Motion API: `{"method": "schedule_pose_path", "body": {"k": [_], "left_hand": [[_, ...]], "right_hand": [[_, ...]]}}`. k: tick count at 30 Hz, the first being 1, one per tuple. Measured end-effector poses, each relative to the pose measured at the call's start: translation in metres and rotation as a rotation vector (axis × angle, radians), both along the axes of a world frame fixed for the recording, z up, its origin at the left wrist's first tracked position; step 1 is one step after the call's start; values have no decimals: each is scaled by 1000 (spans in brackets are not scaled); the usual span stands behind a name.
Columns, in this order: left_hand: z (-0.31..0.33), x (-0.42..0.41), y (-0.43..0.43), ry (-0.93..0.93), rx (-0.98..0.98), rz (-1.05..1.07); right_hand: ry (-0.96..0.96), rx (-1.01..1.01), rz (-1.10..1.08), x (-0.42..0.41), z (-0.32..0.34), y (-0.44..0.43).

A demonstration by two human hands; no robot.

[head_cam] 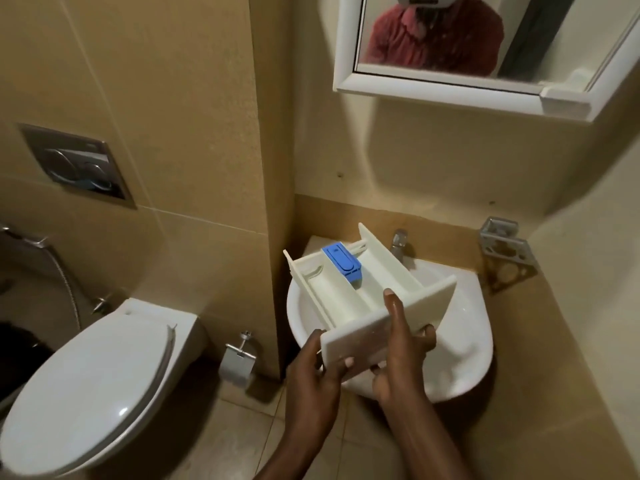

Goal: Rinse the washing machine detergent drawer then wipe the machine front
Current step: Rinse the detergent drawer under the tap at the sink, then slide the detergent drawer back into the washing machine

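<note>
A bathroom is being viewed from above, through a camera worn on the head. A white detergent drawer [332, 299] is being held over a white sink [464, 341], tilted, with its far end pointing towards the tap [398, 244] and its flat front panel nearest the viewer. A blue insert [343, 263] is being carried in the drawer's middle compartment.

The front panel is being gripped by both hands. The left hand [311, 372] is being closed on the panel's lower left corner, with the thumb laid across the front face. The right hand [398, 344] is being wrapped round the panel's right side, with the thumb stretched up towards the compartments and the fingertips curled round the far edge.

No water is being seen at the tap, and whether the drawer is wet cannot be told. The task is being judged as early: the drawer is already out of the machine and at the sink, but the rinse does not appear to be under way. The wiping of the machine front is being left for later; neither machine nor cloth is being shown.

A closed toilet [93, 382] is being shown at the left, and a white-framed mirror [433, 93] above the sink.
</note>
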State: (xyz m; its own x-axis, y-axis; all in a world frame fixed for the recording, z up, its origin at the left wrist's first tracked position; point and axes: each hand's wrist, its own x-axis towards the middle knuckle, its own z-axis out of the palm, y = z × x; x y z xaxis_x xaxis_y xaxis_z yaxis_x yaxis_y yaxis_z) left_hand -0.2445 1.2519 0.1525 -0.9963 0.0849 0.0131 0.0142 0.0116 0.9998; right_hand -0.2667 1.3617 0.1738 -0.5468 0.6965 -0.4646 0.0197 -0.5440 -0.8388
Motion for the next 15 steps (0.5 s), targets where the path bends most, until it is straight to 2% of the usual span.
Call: {"method": "schedule_pose_path", "body": {"k": [4,7,11,15], "left_hand": [[2,14,-16,-20,-49,94],[2,19,-40,-60,-95,167],[2,30,-89,-108,-112,223],[10,49,-162,-165,-107,282]], "right_hand": [[-24,-112,88,20,-5,7],[-54,-99,134,25,-5,17],[-118,73,390,24,-3,13],[-33,330,761,21,0,-25]]}}
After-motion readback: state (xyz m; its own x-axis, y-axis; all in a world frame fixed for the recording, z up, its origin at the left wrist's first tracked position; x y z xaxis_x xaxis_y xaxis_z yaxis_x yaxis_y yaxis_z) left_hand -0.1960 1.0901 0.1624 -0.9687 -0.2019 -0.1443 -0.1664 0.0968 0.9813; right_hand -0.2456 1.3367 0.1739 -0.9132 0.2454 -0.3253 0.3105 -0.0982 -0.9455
